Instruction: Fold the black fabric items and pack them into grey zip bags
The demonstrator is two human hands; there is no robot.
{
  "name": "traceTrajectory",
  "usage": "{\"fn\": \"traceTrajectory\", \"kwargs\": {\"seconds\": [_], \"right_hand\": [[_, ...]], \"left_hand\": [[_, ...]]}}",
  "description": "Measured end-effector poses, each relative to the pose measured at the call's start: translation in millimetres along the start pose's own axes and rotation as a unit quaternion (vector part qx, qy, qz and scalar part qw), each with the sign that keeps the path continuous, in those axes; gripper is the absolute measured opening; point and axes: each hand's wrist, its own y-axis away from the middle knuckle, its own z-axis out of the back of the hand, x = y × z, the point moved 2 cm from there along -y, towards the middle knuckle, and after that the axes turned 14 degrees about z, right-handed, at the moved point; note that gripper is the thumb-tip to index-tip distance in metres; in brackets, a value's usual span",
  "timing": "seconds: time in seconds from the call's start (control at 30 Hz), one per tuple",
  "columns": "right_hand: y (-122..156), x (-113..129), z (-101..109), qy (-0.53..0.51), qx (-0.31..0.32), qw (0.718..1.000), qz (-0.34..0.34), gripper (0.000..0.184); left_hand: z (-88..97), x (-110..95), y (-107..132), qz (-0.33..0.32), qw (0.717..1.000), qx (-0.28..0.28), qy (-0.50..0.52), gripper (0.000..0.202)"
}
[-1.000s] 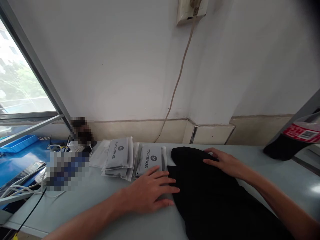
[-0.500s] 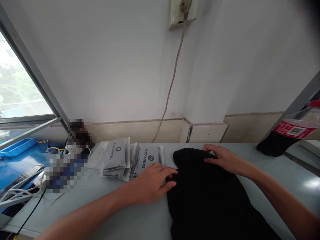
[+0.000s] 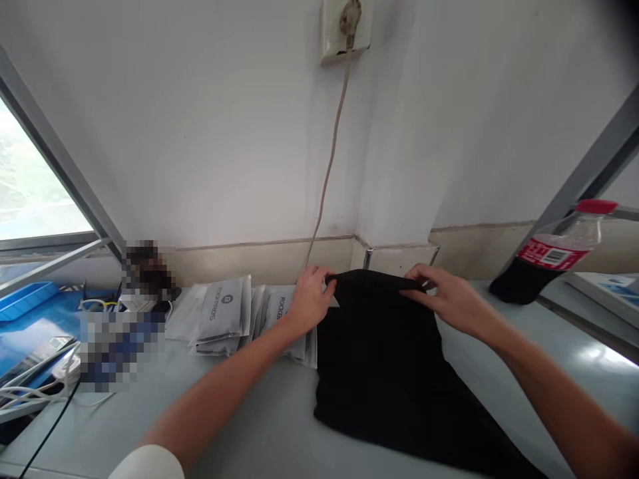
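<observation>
Pinching the far edge of the black cloth (image 3: 379,379) with 2 hands, I have my left hand (image 3: 314,299) clamped on its left corner, thumb against fingers, and my right hand (image 3: 439,296) gripping it farther along, the fabric caught between thumb and fingertips. Between them the edge looks raised; the rest of the cloth spreads over the table (image 3: 279,426) toward me, its near end slanting out to my right. Just left of it lie grey packets (image 3: 227,309), 1 with ROCKBROS in full view, another partly hidden by my left wrist. Over to my right is a bottle (image 3: 554,253) of dark drink, red-capped. Ahead, a cord (image 3: 329,159) hangs from the socket (image 3: 347,26) on the wall (image 3: 249,133).
</observation>
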Motion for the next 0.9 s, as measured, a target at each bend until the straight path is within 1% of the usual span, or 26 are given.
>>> {"fn": "traceTrajectory", "kwargs": {"seconds": [0.03,0.07,0.1,0.17,0.2,0.23,0.27,0.33,0.4,0.43,0.47,0.5,0.57,0.6,0.67,0.7,0.77,0.83,0.9], "right_hand": [[3,6,8,-0.038,0.004,0.999,0.007,0.026],[6,12,15,-0.087,0.031,0.996,0.007,0.029],[11,19,21,-0.142,0.082,0.986,-0.003,0.032],[22,34,29,-0.251,0.190,0.949,-0.028,0.037],[27,41,30,-0.287,0.231,0.928,-0.048,0.039],[30,47,28,-0.312,0.260,0.911,-0.068,0.040],[32,52,24,-0.324,0.288,0.897,-0.087,0.039],[32,59,9,-0.316,0.345,0.876,-0.113,0.035],[30,61,-8,-0.276,0.395,0.868,-0.118,0.035],[28,60,-14,-0.245,0.402,0.875,-0.111,0.036],[26,58,-19,-0.207,0.394,0.890,-0.097,0.039],[23,54,-21,-0.164,0.371,0.910,-0.079,0.042],[20,45,-22,-0.069,0.318,0.945,-0.042,0.053],[20,40,-22,-0.025,0.299,0.953,-0.030,0.061],[20,34,-24,0.027,0.291,0.956,-0.020,0.072],[21,33,-26,0.035,0.295,0.955,-0.014,0.072],[21,36,-30,0.023,0.298,0.954,0.001,0.062],[21,46,-33,0.012,0.296,0.955,0.013,0.049],[22,56,-33,0.011,0.320,0.947,0.007,0.041]], "left_hand": [[11.9,-4,7,-0.020,1.000,-0.007,0.016,0.025],[24.1,-9,16,-0.056,0.998,0.000,0.039,0.024],[35.4,-13,26,-0.093,0.994,0.029,0.055,0.022],[50.3,-17,47,-0.154,0.973,0.167,0.031,0.019],[54.5,-16,58,-0.165,0.961,0.222,0.007,0.022],[56.8,-13,67,-0.168,0.955,0.243,-0.011,0.025],[56.6,-10,76,-0.174,0.954,0.243,-0.030,0.028],[49.6,-2,89,-0.195,0.955,0.214,-0.064,0.033],[37.8,6,98,-0.216,0.954,0.187,-0.092,0.036],[32.5,9,102,-0.219,0.954,0.177,-0.101,0.038],[28.4,10,105,-0.218,0.955,0.170,-0.105,0.039],[26.1,9,108,-0.216,0.957,0.166,-0.103,0.041],[25.6,3,116,-0.219,0.955,0.184,-0.080,0.042],[26.5,-2,119,-0.228,0.950,0.205,-0.064,0.042],[28.7,-10,126,-0.251,0.937,0.238,-0.039,0.040],[29.0,-12,127,-0.258,0.936,0.238,-0.038,0.038],[27.0,-10,128,-0.255,0.942,0.207,-0.061,0.038],[21.7,-2,126,-0.240,0.949,0.180,-0.092,0.042],[15.6,6,125,-0.234,0.950,0.178,-0.108,0.043]]}}
